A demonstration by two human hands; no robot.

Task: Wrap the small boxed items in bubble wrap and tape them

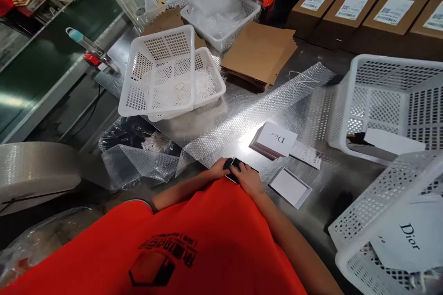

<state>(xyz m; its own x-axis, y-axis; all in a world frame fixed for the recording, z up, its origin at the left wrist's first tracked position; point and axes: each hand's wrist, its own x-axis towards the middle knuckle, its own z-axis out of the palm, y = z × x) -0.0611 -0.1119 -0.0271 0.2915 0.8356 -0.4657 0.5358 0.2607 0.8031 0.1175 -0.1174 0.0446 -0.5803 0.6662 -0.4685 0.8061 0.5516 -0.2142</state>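
Close against the front of my red shirt, a small flat box [236,163] with a black inside and a pale edge sits between my hands. My left hand [218,169] grips its left side, next to something small and dark whose kind I cannot make out. The fingers of my right hand [248,178] are bent over the box's right side and press on it. To the right lies an open shallow white box part [290,187] with a grey rim. Just beyond it, a white card printed "Dior" [278,138] rests on a brown stack, with a printed slip [306,154] beside it.
A strip of bubble wrap [256,108] crosses the metal table. White baskets stand at left [159,37] and right [349,97]; another [360,249] holds Dior packaging. Flat cardboard [258,50], labelled cartons [353,9], a tape dispenser [92,50] and a bubble-wrap roll [38,170] surround these.
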